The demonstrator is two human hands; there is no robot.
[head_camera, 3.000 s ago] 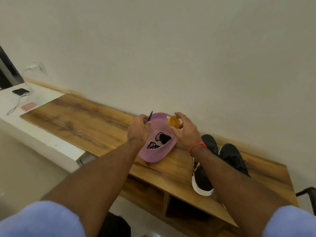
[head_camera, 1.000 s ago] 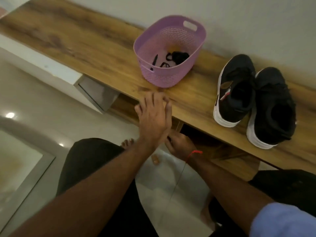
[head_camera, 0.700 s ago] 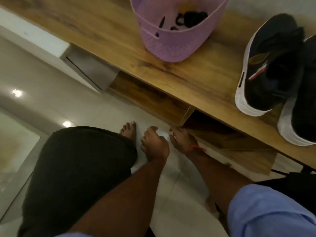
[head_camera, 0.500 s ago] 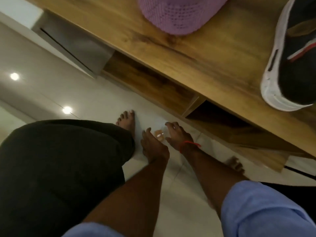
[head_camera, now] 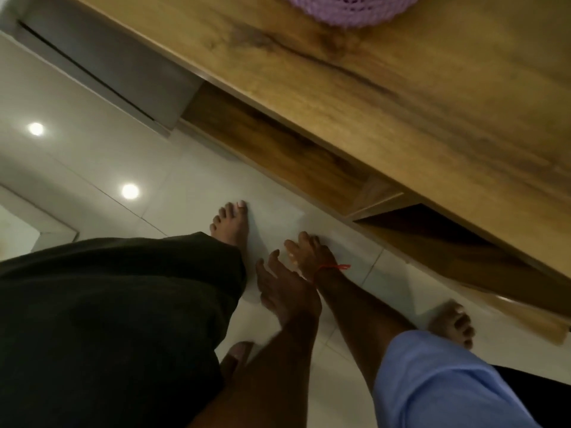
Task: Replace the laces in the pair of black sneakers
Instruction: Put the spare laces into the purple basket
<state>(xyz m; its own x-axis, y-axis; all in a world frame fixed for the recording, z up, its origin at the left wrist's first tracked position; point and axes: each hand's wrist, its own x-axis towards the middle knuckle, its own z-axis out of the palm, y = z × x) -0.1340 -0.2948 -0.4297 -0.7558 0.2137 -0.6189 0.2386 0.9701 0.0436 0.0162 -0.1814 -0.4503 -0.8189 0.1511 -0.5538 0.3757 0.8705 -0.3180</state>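
Observation:
Both my hands are down at the white tiled floor, in front of the wooden bench (head_camera: 401,97). My right hand (head_camera: 309,253), with a red thread at the wrist, has its fingers spread against the floor. A small pale object (head_camera: 292,258) shows at its thumb side; whether the hand grips it is unclear. My left hand (head_camera: 285,288) hovers right beside it, fingers apart and holding nothing. The black sneakers are out of view. Only the bottom of the purple basket (head_camera: 349,9) shows at the top edge.
The bench has open wooden compartments (head_camera: 432,230) below its top, close behind my hands. A grey drawer front (head_camera: 102,60) is at the upper left. My bare feet (head_camera: 231,223) and dark trouser leg (head_camera: 108,319) flank the hands.
The view has tilted from the bench top down to the floor, so the sneakers and most of the basket left the frame. Both hands dropped from the basket to the floor around a small object.

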